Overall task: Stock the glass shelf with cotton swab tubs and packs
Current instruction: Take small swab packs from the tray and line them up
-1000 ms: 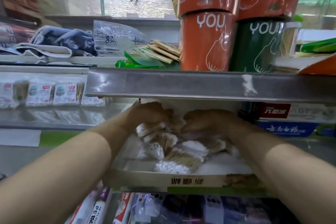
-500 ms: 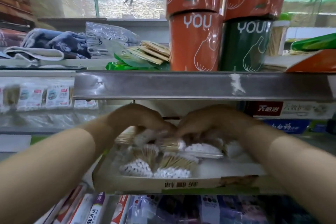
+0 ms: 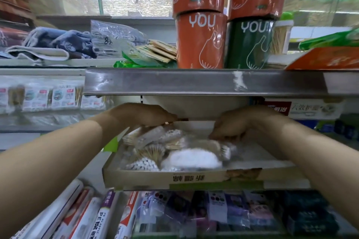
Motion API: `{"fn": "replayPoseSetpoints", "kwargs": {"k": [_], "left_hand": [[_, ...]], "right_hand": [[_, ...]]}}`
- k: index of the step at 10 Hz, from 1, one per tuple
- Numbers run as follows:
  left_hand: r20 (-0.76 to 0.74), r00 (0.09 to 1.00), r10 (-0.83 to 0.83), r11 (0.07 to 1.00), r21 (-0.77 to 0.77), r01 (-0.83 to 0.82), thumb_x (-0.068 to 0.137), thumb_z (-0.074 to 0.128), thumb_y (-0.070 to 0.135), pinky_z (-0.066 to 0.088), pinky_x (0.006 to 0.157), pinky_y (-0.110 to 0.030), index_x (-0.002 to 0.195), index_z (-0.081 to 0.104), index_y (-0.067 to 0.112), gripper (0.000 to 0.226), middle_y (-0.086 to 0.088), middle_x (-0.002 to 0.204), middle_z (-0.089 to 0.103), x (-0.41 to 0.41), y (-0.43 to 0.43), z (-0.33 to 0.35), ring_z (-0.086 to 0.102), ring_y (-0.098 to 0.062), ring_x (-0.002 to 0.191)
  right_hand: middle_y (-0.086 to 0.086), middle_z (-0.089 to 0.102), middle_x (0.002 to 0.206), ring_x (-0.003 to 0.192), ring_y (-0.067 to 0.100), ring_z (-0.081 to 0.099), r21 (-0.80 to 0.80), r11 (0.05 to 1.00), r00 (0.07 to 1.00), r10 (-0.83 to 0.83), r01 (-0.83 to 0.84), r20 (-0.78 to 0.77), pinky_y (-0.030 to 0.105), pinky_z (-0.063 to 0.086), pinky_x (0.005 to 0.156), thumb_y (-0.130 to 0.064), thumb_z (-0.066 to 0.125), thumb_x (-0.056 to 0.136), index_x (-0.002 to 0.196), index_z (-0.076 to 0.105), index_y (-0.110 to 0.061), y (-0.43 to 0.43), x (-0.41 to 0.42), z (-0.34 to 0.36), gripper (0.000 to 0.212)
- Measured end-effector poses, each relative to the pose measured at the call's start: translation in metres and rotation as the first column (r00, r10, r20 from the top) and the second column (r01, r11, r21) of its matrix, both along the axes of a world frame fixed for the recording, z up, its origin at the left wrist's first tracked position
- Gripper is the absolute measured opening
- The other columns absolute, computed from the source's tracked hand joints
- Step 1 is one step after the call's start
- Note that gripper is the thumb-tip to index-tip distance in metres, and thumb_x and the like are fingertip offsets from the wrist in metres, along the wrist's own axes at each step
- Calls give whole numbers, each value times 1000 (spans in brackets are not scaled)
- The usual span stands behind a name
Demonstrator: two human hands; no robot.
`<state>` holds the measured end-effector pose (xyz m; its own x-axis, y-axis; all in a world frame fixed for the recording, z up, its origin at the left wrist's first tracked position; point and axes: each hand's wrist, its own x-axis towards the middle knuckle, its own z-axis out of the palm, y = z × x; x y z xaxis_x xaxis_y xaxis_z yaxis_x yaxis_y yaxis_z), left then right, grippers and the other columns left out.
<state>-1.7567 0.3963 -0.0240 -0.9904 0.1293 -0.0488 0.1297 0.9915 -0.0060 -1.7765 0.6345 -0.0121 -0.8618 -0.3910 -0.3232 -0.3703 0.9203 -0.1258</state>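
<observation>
Where the cardboard tray [image 3: 194,177] sits below the metal shelf edge [image 3: 194,81], the cotton swab packs [image 3: 174,147] lie heaped in its left half; the left hand [image 3: 143,116] is spread palm down over the rear packs, fingers loosely straight, gripping nothing visible; the right hand [image 3: 233,124] curls its fingers onto a blurred clear pack; whether it pinches it, I cannot tell.
</observation>
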Motion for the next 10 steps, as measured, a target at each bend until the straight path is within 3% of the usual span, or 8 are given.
{"fn": "replayPoseSetpoints", "kwargs": {"k": [1,3,5,6,8,10], "left_hand": [[20,999,38,989,143,-40,86,54,55,52,90,-32,102,69,34,30,10,105,69,35,23,15,64,-13,100],[-105,994,-4,966,255,31,94,51,41,47,94,-30,105,67,27,24,6,111,64,57,33,19,59,-14,101],[-174,984,-37,967,242,79,95,52,32,43,99,-33,115,66,11,32,-5,118,63,79,37,27,57,-21,108],[-190,981,-27,976,207,67,95,53,31,43,94,-24,119,64,17,31,0,119,60,87,38,26,55,-18,108],[-225,973,-60,978,183,102,87,62,31,52,83,-33,114,67,17,30,-4,109,68,107,38,19,63,-22,96],[-309,949,-59,960,241,139,85,64,26,57,76,-39,97,71,11,20,-7,93,71,142,27,12,66,-26,86]], "right_hand": [[3,65,81,67,16,58,-4,999,998,52,-52,-28,26,47,62,-39,54,92,97,71,-8,-9,18,5,35],[-3,67,91,83,14,62,-133,977,960,128,-164,-248,29,51,81,-44,55,91,99,70,-19,-12,45,17,31],[-3,62,115,102,16,56,-157,980,937,63,-124,-344,28,44,92,-38,57,92,113,64,-23,-14,68,26,26],[-4,64,113,103,17,58,-153,979,939,73,-131,-336,33,47,96,-35,58,91,113,67,-22,-23,82,22,27],[-4,65,109,97,18,60,-121,989,935,39,-87,-353,37,51,89,-39,58,87,111,66,-31,-49,118,16,26],[-3,68,94,87,17,63,-195,980,919,-46,-34,-392,39,54,85,-36,64,85,104,71,-23,-71,172,15,24]]}}
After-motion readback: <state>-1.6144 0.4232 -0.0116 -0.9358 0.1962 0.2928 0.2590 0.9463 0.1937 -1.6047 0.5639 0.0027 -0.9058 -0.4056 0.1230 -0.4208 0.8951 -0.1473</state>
